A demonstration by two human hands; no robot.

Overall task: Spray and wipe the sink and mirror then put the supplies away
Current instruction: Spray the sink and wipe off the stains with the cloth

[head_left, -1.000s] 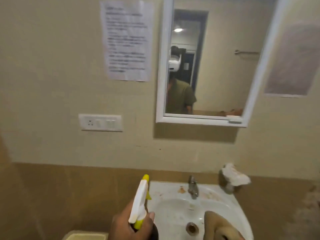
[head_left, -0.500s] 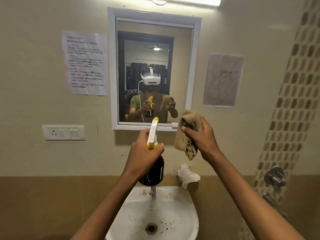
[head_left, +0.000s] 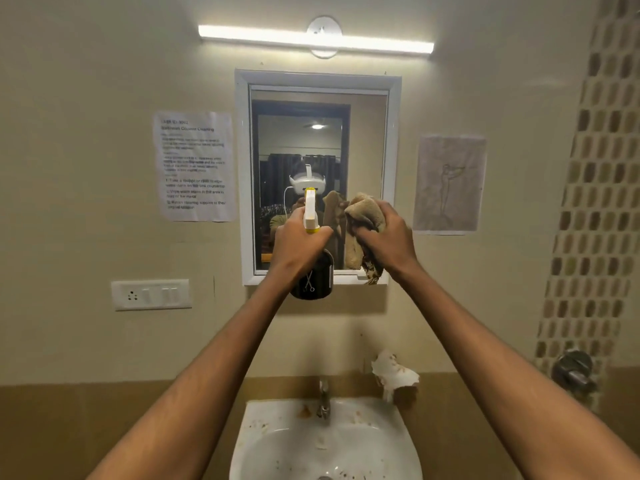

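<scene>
Head view: left hand point(head_left: 298, 244) grips the spray bottle point(head_left: 311, 265) and right hand point(head_left: 384, 237) clutches a cloth point(head_left: 363, 216) before the mirror point(head_left: 318, 140), apparently still unwiped, above the stained sink point(head_left: 325, 441); supplies not yet stowed.

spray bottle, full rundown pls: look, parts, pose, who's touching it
The spray bottle has a dark, rounded body with a small scissors mark, and a white spray head with yellow tip and yellow collar. It looks like plastic. It is held upright, raised in front of the mirror, nozzle aimed at the glass. The left hand grips its neck; nothing else touches it. The liquid level cannot be seen.
</scene>
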